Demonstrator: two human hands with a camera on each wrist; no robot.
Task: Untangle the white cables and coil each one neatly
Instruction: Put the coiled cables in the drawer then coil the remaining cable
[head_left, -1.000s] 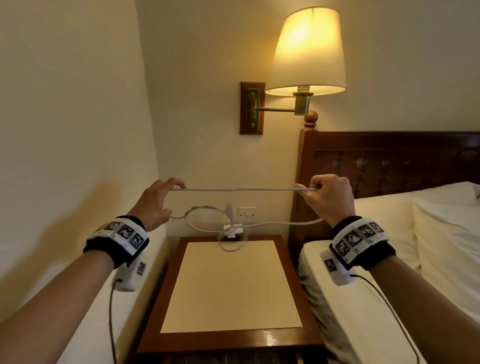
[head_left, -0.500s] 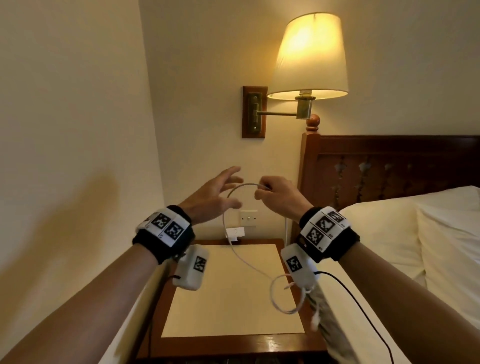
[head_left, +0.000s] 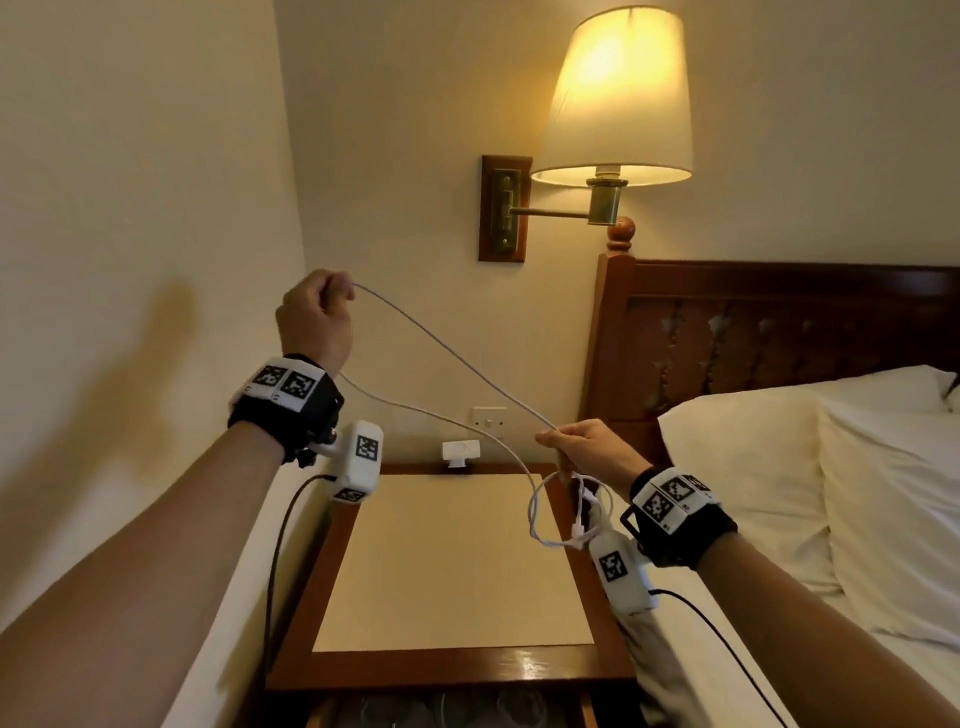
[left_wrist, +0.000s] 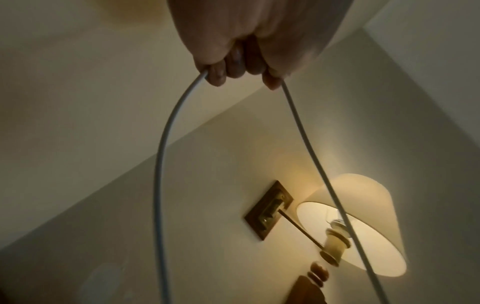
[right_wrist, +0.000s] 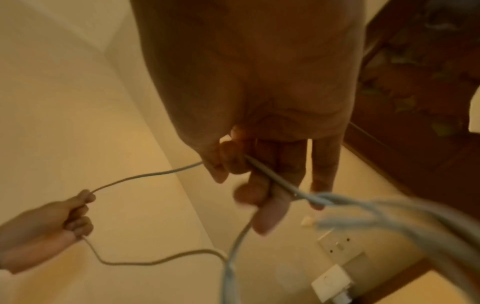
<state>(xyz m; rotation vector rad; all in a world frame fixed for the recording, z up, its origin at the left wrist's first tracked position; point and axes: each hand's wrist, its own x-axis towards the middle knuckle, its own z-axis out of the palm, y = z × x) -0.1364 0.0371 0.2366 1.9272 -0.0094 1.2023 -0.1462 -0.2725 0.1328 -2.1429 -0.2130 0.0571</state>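
Above one nightstand (head_left: 452, 670), two hands gripping perhaps one white cable (head_left: 457, 364)

Head view faces forward and down over table (head_left: 452, 561), left wrist view tilts up, close, toward wall lamp (left_wrist: 363, 224), shared with head view, right wrist view looks down.

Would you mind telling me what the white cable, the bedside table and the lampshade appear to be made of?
White cable: smooth matte sheath, probably plastic or rubber; it bends in soft curves between the left hand and right hand.
Bedside table: glossy dark wood frame, judging by the reflections on its front edge; the pale inset top's material is unclear.
Lampshade: likely fabric or paper, since light glows through it.
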